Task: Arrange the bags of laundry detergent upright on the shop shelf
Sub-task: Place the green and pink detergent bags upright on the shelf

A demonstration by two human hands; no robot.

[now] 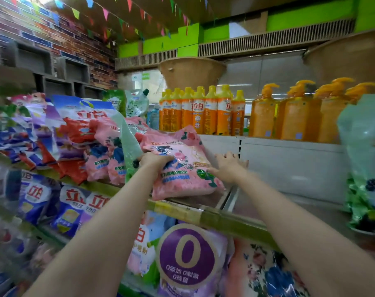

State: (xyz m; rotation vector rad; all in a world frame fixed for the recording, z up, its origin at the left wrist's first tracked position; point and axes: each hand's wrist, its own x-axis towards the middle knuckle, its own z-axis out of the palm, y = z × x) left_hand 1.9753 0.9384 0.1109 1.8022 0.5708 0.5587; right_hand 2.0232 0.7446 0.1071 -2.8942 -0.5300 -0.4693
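Left hand (155, 160) grips the left edge of a pink flower-printed plastic detergent bag (182, 163), fingers curled over it. Right hand (229, 167) lies flat against the bag's right side, fingers spread. Bag sits tilted on the white metal shop shelf (289, 166), beside slumped pink and red bags (100, 146).

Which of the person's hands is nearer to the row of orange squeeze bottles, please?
Right. The right hand lies below the orange squeeze bottles; the left hand grips the pink bag further left.
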